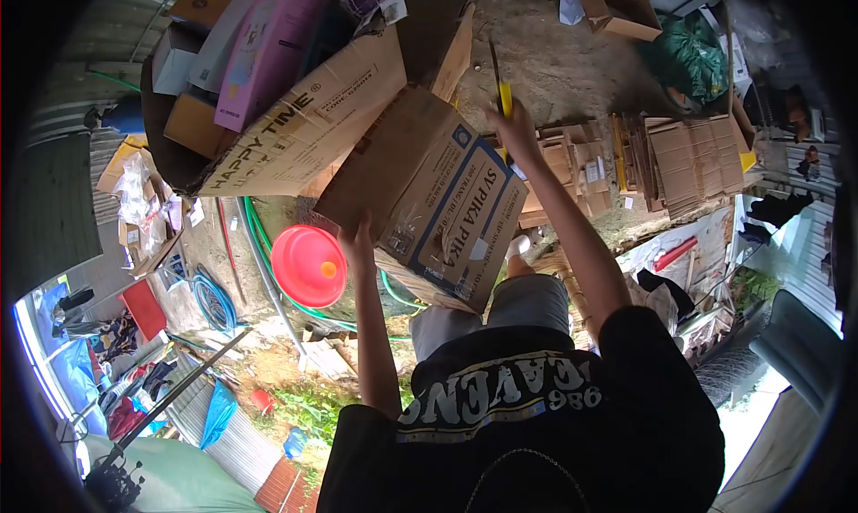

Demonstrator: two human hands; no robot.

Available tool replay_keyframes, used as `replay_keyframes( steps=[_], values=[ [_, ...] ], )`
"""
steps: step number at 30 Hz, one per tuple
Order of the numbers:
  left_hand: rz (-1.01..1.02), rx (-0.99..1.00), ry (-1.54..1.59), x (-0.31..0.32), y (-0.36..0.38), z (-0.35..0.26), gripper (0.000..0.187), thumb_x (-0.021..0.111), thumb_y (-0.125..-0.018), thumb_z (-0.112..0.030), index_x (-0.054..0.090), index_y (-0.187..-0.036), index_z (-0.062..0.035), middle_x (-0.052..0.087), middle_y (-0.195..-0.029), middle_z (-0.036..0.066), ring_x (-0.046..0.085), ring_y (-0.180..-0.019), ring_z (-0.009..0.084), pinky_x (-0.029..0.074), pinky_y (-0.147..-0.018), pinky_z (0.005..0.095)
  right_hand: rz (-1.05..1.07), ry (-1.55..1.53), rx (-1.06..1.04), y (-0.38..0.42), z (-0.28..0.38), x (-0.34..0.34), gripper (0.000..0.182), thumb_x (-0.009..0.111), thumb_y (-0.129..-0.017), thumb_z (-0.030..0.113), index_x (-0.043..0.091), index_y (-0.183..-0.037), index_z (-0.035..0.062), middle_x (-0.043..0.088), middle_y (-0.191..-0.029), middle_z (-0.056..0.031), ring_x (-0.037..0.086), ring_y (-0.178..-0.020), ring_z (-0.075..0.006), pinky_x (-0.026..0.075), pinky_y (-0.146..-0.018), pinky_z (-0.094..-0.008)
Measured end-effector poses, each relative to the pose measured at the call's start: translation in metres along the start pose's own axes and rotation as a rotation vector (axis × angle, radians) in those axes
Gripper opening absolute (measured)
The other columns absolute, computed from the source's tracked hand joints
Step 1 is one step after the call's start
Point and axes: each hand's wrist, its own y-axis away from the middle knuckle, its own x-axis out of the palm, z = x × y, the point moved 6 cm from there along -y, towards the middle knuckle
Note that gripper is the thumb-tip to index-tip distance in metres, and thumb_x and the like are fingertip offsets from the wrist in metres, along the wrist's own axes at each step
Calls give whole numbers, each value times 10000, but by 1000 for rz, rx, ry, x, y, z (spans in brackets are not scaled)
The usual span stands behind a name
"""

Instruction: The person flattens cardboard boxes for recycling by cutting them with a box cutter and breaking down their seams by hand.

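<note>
A cardboard box (447, 200) printed "SV PIKA PIKA" in blue stands tilted against my legs. My left hand (359, 243) grips its near left edge, the thumb lying along the cardboard. Beyond the box's right side, my right hand (516, 129) is closed around the yellow handle of a knife (506, 98). The knife's thin dark blade points up and away from me, apart from the box. Directly behind this box is a larger open carton (308, 111) marked "HAPPY TIME", filled with smaller boxes, among them a pink one (265, 53).
Flattened cardboard stacks (693, 160) lie to the right on the ground. At the left are a red basin (308, 267), a green hose (256, 236) and a coiled blue hose (213, 300). An open carton (617, 8) and a green bag (686, 57) sit at the back right.
</note>
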Motion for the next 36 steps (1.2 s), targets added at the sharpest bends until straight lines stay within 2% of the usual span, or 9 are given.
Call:
replay_keyframes(
  steps=[6, 13, 16, 20, 22, 24, 26, 30, 36],
  values=[
    [7, -25, -3, -5, 1, -2, 407, 636, -786, -190, 539, -1092, 60, 588, -1061, 137, 549, -961, 203, 418, -836, 305, 280, 126, 318, 29, -37, 1, 627, 625, -735, 321, 350, -1141, -70, 544, -1004, -238, 589, -911, -280, 472, -714, -324],
    [-25, -67, -22, -8, 29, 14, 379, 639, -787, -145, 541, -1098, 49, 584, -1061, 74, 533, -948, 145, 408, -815, 271, 97, -177, -149, -101, -12, 94, 592, 649, -714, 263, 384, -1131, -65, 572, -979, -252, 597, -860, -349, 485, -687, -378],
    [-11, -125, 2, -8, 41, 18, 402, 637, -789, -161, 525, -1108, 56, 577, -1072, 100, 536, -953, 170, 409, -831, 292, 177, 148, 154, -97, 24, 89, 622, 595, -781, 346, 378, -1198, -62, 556, -1051, -225, 573, -961, -271, 472, -736, -294],
    [10, -176, 204, 30, 57, 12, 401, 637, -795, -188, 523, -1088, 60, 576, -1054, 108, 528, -951, 185, 396, -846, 296, 282, 215, -152, -39, 18, 88, 515, 578, -804, 384, 500, -1095, -34, 609, -940, -159, 596, -882, -251, 486, -660, -299],
    [20, -222, 184, 61, 70, 2, 380, 634, -799, -187, 530, -1073, 55, 576, -1041, 96, 521, -946, 174, 389, -844, 288, 147, -40, -164, 10, 3, 54, 404, 584, -813, 334, 544, -991, -27, 609, -860, -155, 607, -770, -264, 467, -654, -385],
    [42, -274, 158, 95, 89, -17, 360, 631, -804, -185, 536, -1058, 51, 575, -1029, 83, 513, -941, 164, 382, -841, 279, 243, -29, 265, 41, -19, 8, 408, 589, -818, 345, 535, -1020, -5, 598, -879, -137, 583, -821, -240, 458, -723, -359],
    [179, -247, 241, 136, 110, -58, 397, 644, -789, -184, 514, -1098, 29, 543, -1086, 78, 484, -1005, 151, 350, -897, 273, -72, 125, -110, 33, -53, -49, 452, 600, -810, 372, 504, -1092, 32, 563, -966, -161, 549, -905, -294, 436, -781, -372],
    [289, -312, 328, 176, 149, -112, 413, 645, -791, -186, 477, -1104, 24, 524, -1087, 75, 486, -998, 161, 370, -878, 273, -323, 328, -147, -2, -85, -188, 484, 505, -847, 435, 501, -1137, 48, 552, -1075, -204, 537, -992, -333, 415, -833, -383],
    [185, -453, 638, 199, 194, -194, 374, 654, -778, -149, 469, -1078, -25, 516, -1087, 84, 512, -984, 154, 450, -802, 265, -121, 424, 2, -16, -52, -313, 584, 342, -875, 536, 514, -1138, 44, 584, -983, -217, 576, -940, -295, 425, -817, -364]
  ],
)
